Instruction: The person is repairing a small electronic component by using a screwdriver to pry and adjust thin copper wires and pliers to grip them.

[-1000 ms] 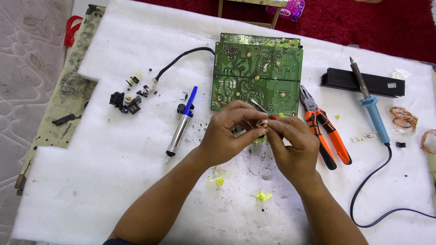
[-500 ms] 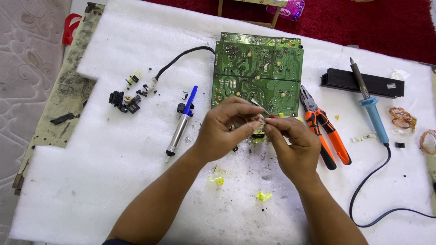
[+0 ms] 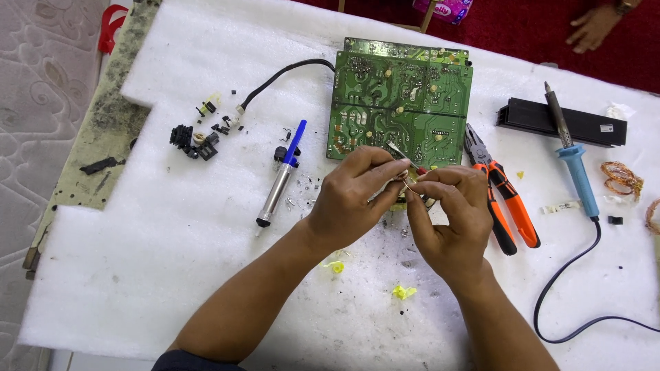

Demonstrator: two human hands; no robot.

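My left hand (image 3: 354, 196) and my right hand (image 3: 450, 216) meet fingertip to fingertip just below a green circuit board (image 3: 401, 99). Between them they pinch a small electronic part (image 3: 407, 177) with thin metal leads; most of it is hidden by the fingers. A slim metal tip with a red spot (image 3: 397, 151) sticks up from the fingers toward the board. The board lies solder side up, with a black cable (image 3: 282, 74) running off its left corner.
Orange-handled pliers (image 3: 505, 199) lie right of my hands, a blue-handled soldering iron (image 3: 574, 161) and black bar (image 3: 560, 122) further right. A desoldering pump (image 3: 282, 175) lies left, loose black parts (image 3: 196, 141) beyond. Yellow scraps (image 3: 402, 292) dot the white foam sheet (image 3: 151, 261). Another person's hand (image 3: 595, 26) rests top right.
My hands have kept their place below the board. The fingers have shifted slightly around the small part.
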